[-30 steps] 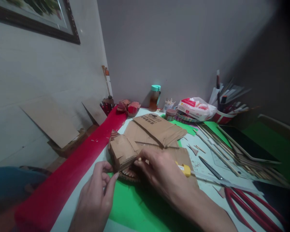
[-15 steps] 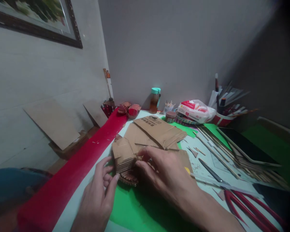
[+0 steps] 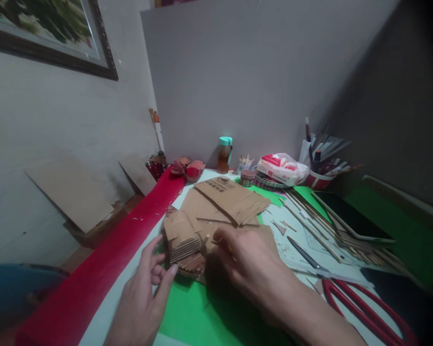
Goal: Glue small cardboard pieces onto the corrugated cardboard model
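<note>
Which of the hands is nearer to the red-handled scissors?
Right. The right hand lies just left of the red-handled scissors; the left hand is farther left, beyond the small cardboard model.

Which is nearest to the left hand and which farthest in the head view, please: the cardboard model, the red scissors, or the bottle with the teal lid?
From the left hand:
1. Cardboard model, right at its fingertips, just ahead.
2. Bottle with the teal lid, far ahead by the back wall.
3. Red scissors, across the table to the right, past the right hand.
</note>
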A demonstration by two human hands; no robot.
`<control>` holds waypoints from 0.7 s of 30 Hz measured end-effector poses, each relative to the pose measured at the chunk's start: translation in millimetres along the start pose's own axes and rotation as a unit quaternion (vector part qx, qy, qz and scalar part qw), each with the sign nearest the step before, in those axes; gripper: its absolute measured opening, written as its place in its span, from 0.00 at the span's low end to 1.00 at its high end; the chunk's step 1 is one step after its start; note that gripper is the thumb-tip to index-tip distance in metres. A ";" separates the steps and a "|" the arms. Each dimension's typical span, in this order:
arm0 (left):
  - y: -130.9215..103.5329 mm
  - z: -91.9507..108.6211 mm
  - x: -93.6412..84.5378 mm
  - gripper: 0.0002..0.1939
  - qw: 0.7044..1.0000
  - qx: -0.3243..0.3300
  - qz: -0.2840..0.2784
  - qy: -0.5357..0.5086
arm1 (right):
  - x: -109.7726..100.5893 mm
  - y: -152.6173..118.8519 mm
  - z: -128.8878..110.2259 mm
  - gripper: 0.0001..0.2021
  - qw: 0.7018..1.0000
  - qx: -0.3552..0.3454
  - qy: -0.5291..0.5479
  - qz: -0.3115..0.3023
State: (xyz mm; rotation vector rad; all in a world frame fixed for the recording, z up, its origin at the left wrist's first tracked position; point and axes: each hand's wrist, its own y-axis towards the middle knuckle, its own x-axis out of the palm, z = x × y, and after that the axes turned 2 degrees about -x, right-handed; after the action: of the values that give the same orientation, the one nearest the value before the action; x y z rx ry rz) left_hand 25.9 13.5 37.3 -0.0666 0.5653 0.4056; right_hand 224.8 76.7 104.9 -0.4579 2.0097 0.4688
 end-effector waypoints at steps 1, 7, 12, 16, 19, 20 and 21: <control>0.1 0.6 0.1 0.40 1.000 -0.001 -0.004 -0.002 | 1.0 -2.1 -1.7 0.06 1.000 0.011 0.000 -0.012; 3.8 -5.0 0.4 0.41 1.000 -0.002 -0.019 -0.011 | 14.3 -5.8 -6.0 0.28 0.996 0.041 0.069 -0.039; 0.0 -8.3 1.7 0.37 1.000 0.010 -0.020 -0.013 | 18.1 -0.5 -4.2 0.34 0.980 0.054 0.190 -0.025; 0.3 -10.8 3.7 0.36 1.000 0.021 -0.011 -0.012 | 24.8 2.5 -10.5 0.35 0.956 0.085 0.280 -0.017; 3.2 -17.0 4.4 0.41 1.000 0.009 -0.019 -0.020 | 35.2 4.8 -13.3 0.36 0.928 0.104 0.356 -0.032; 3.2 -18.3 4.4 0.42 0.999 0.008 -0.018 -0.030 | 38.3 5.4 -13.4 0.36 0.917 0.109 0.382 -0.036; 2.3 -18.4 4.3 0.42 0.999 0.011 -0.013 -0.045 | 40.5 5.9 -13.3 0.35 0.905 0.115 0.408 -0.036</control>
State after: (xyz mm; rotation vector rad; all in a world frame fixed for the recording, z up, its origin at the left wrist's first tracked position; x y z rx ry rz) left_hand 19.0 14.0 19.5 -0.0348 0.4787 0.3753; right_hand 193.9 70.0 75.6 -0.6455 2.7962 -0.0457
